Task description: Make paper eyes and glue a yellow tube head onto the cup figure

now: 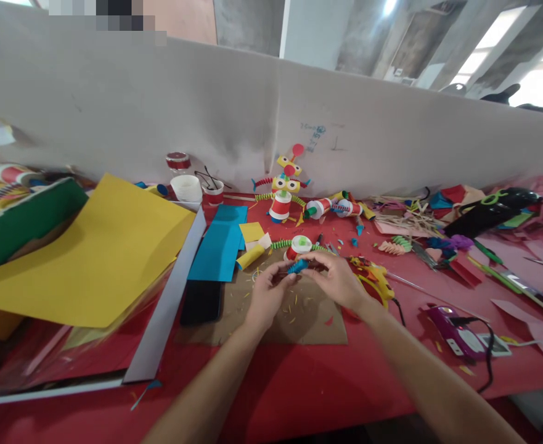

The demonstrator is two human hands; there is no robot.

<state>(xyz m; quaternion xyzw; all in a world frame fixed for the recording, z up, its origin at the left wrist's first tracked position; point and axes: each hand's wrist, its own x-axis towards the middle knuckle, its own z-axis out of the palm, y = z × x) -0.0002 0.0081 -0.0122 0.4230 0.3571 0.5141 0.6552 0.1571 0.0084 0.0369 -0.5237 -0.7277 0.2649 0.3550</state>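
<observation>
Between my two hands is a small folded strip of blue paper (pixel 298 266), pleated like an accordion. My left hand (pixel 271 290) pinches its left end, and my right hand (pixel 333 277) has its fingers closed at the other end. Just behind them stands a red and white paper cup (pixel 300 245) with green pleated paper arms (pixel 280 244) out to its sides. A brown cardboard sheet (pixel 317 327) with yellow scraps on it lies under my hands. To the left of the cup is a rolled yellow paper tube (pixel 250 257).
Blue paper (pixel 218 246) and a dark phone (pixel 200 302) lie left of the cardboard. A box (pixel 146 351) with yellow sheets (pixel 95 259) fills the left. Finished cup figures (pixel 280 206) stand by the wall. A purple power strip (pixel 456 333) with cords lies right.
</observation>
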